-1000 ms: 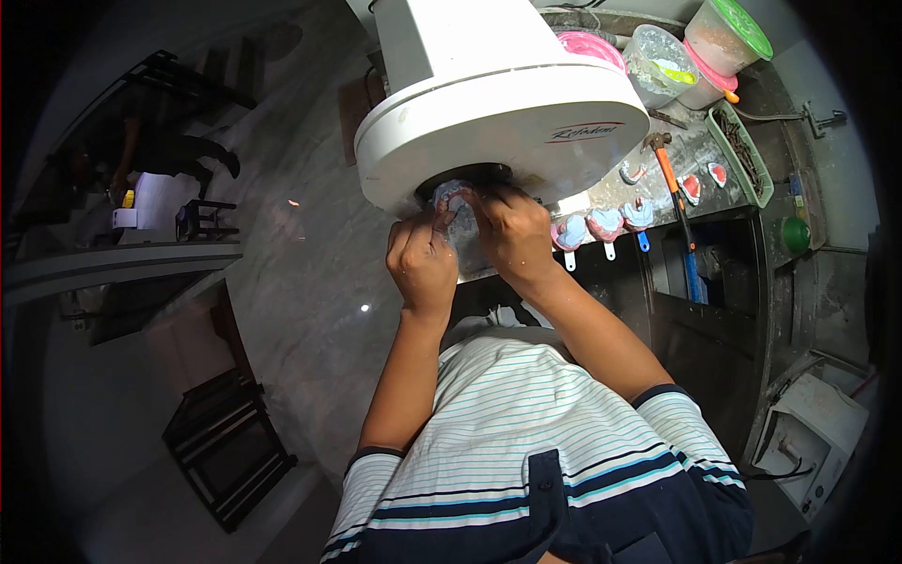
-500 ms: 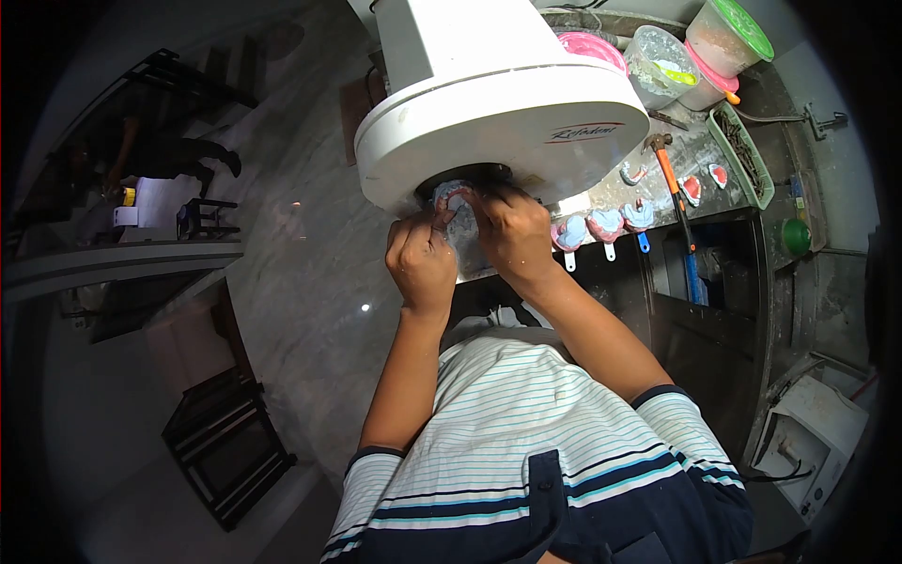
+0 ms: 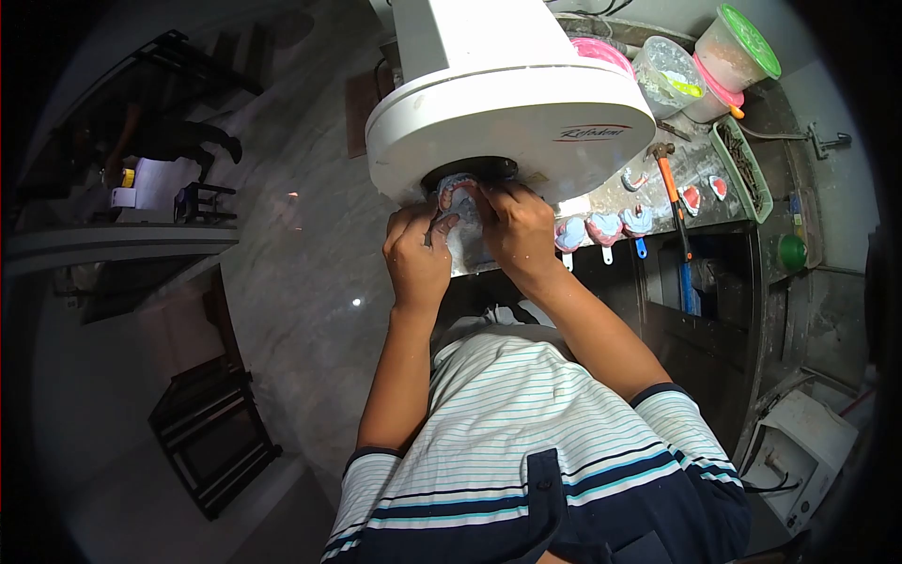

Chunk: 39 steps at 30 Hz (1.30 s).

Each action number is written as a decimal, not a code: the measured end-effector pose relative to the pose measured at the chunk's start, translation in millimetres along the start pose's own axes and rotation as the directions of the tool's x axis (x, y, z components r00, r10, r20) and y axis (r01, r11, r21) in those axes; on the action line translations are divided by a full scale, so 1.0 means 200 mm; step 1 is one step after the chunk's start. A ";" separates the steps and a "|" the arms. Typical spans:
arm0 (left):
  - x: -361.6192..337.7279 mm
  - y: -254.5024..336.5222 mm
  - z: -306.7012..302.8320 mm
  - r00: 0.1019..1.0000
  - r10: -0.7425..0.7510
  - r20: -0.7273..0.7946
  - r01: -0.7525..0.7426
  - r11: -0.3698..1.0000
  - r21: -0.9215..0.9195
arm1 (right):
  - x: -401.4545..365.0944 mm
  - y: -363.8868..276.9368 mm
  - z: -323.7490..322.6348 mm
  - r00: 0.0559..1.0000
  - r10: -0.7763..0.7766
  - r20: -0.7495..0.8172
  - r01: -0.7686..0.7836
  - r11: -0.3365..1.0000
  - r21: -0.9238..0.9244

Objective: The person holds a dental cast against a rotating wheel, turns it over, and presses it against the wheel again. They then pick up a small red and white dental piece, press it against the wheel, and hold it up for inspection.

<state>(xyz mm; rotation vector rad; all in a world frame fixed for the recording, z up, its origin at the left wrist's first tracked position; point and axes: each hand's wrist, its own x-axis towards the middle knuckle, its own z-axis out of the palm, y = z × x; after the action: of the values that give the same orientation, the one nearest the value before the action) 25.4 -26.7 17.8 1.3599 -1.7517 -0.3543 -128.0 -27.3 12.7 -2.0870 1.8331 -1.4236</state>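
A horseshoe-shaped dental cast (image 3: 458, 181), blue-grey with a reddish inner edge, is held up at the dark opening (image 3: 474, 172) in the underside of a white machine (image 3: 507, 122). My left hand (image 3: 418, 258) grips the cast's left side, its fingers curled and the thumb below. On the other side, my right hand (image 3: 519, 233) pinches the cast's right end, its fingertips partly hidden under the machine's rim. Whether the cast touches anything inside the opening cannot be seen.
Right of the machine, several impression trays (image 3: 604, 227) line the bench edge. A hammer (image 3: 669, 183) lies beyond them, near small red-and-white pieces (image 3: 691, 199) and a green basket (image 3: 742, 167). Lidded tubs (image 3: 738, 52) stand behind. A person (image 3: 174, 141) is far left.
The cast has turned slightly, showing more of its reddish inner arch. My left thumb has dropped away from the cast a little. The whole view has shifted slightly.
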 end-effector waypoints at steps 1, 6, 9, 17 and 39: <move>0.00 0.00 0.00 1.000 -0.003 -0.006 0.003 1.000 0.001 | 0.01 0.00 0.00 1.000 0.007 -0.004 -0.007 1.000 0.009; 0.01 -0.01 0.04 0.998 -0.005 -0.066 0.006 1.000 0.026 | 0.02 -0.01 -0.01 1.000 0.004 -0.013 -0.003 1.000 0.021; 0.01 0.01 0.04 0.996 0.029 -0.084 -0.023 0.997 0.072 | 0.02 -0.02 -0.01 1.000 0.006 -0.011 -0.006 1.000 0.026; 0.00 0.03 0.06 0.996 0.016 -0.084 -0.007 0.995 0.104 | 0.01 -0.01 -0.01 1.000 0.010 -0.011 -0.010 1.000 0.013; 0.01 0.01 0.06 0.995 0.035 -0.092 -0.024 0.992 0.125 | 0.02 -0.02 0.00 1.000 0.002 0.012 -0.003 1.000 0.020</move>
<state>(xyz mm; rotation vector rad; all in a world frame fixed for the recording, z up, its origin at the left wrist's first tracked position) 14.5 -29.9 13.4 1.4135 -1.7382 -0.1645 -126.4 -28.5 17.0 -2.0783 1.8085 -1.4203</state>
